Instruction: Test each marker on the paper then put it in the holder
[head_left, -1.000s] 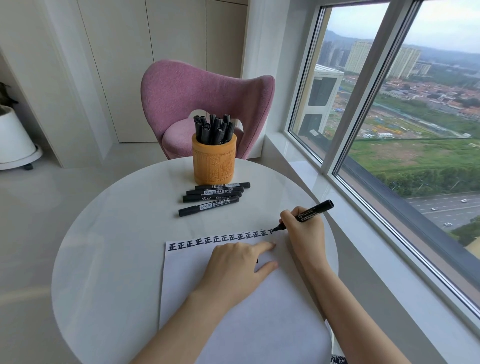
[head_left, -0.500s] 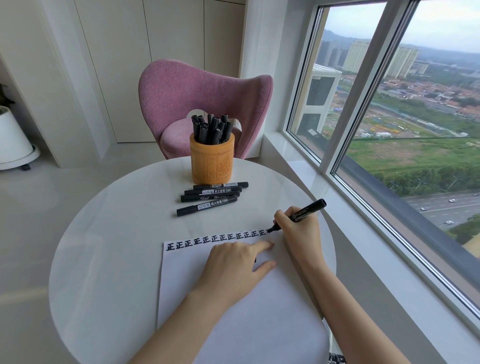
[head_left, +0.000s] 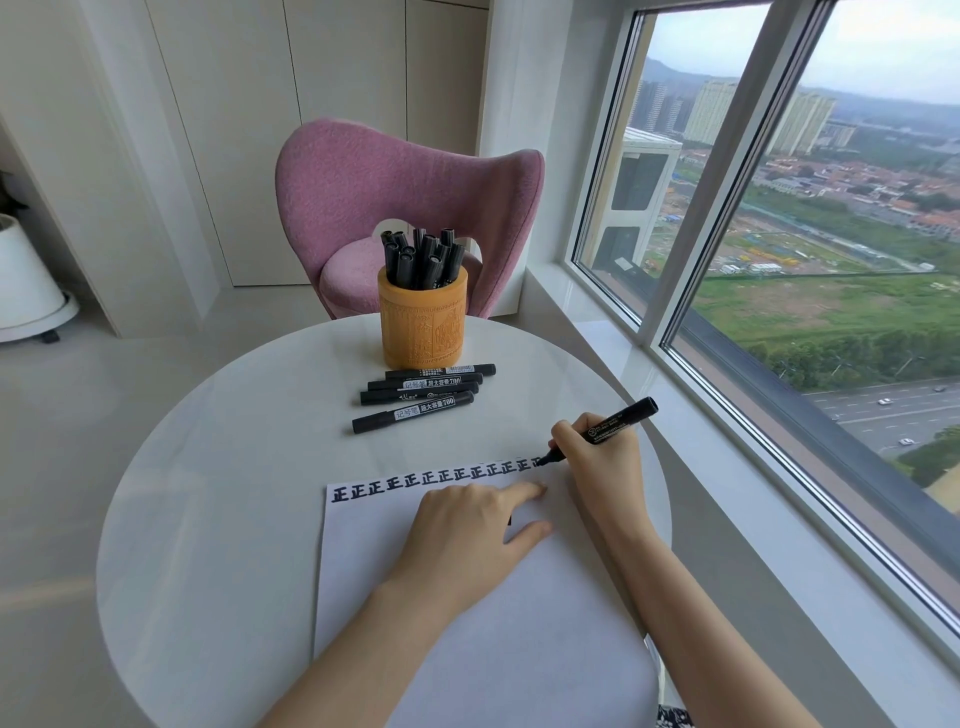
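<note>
My right hand (head_left: 597, 462) grips an uncapped black marker (head_left: 618, 422), its tip touching the top right corner of the white paper (head_left: 467, 623) at the end of a row of black written characters (head_left: 431, 478). My left hand (head_left: 467, 530) rests flat on the paper with fingers spread, just below that row. Several capped black markers (head_left: 421, 395) lie side by side on the round white table (head_left: 208, 493). Behind them stands the carved orange holder (head_left: 423, 322) with several black markers upright in it.
A pink armchair (head_left: 363, 197) stands just behind the table. A large window (head_left: 805, 234) and its white sill (head_left: 701, 467) run along the right. A white round object (head_left: 26, 280) sits on the floor at far left.
The marker tip has shifted slightly along the last character at the row's right end. My left hand has stayed flat on the paper.
</note>
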